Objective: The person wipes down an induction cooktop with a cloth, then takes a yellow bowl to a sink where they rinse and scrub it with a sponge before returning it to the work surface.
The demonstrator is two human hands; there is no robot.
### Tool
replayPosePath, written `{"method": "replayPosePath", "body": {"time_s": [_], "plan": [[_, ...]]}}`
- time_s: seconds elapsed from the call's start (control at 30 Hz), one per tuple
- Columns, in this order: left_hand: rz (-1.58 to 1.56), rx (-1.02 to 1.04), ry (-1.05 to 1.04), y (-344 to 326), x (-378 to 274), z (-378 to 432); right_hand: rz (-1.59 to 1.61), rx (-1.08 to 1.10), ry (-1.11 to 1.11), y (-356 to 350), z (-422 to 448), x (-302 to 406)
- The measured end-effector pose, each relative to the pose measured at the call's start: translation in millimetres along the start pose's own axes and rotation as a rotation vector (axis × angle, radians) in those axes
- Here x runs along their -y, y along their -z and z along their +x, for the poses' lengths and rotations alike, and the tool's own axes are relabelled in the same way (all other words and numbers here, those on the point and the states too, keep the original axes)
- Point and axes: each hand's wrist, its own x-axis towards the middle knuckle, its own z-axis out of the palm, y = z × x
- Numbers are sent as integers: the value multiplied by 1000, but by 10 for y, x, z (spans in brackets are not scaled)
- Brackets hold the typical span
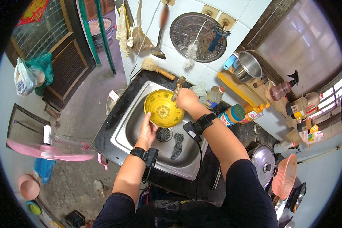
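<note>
A yellow patterned bowl (pixel 163 109) is held over the stainless steel sink (pixel 118 136), its inside facing up. My left hand (pixel 148 129) grips its near rim, thumb on top. My right hand (pixel 187 98) is closed at the brass faucet (pixel 179 85), beside the bowl's right rim; its fingers are mostly hidden, and I cannot tell exactly what they grip. Below the bowl, dark scouring material (pixel 163 134) lies in the drain. A dark grey mesh scrubber (pixel 177 146) rests on the sink floor to the right. No water stream is visible.
A wooden-handled brush (pixel 159 69) lies behind the sink. Right of the faucet stand an oil bottle (pixel 215 97), a blue container with a green lid (pixel 230 115) and an orange bottle (pixel 253 112). A lidded pot (pixel 262 162) sits far right. A pink fan (pixel 50 152) is at left.
</note>
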Motion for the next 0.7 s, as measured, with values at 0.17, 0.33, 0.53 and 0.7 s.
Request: {"method": "replayPosePath", "body": {"time_s": [0.17, 0.33, 0.53, 0.7], "plan": [[-12, 4, 0, 14, 41, 50, -3, -11, 16, -39, 28, -46], [-40, -6, 5, 33, 66, 87, -9, -13, 0, -53, 46, -55], [-65, 4, 12, -18, 69, 81, -10, -37, 32, -73, 42, -81], [-60, -5, 29, 40, 39, 122, 6, -3, 25, -52, 33, -59]]}}
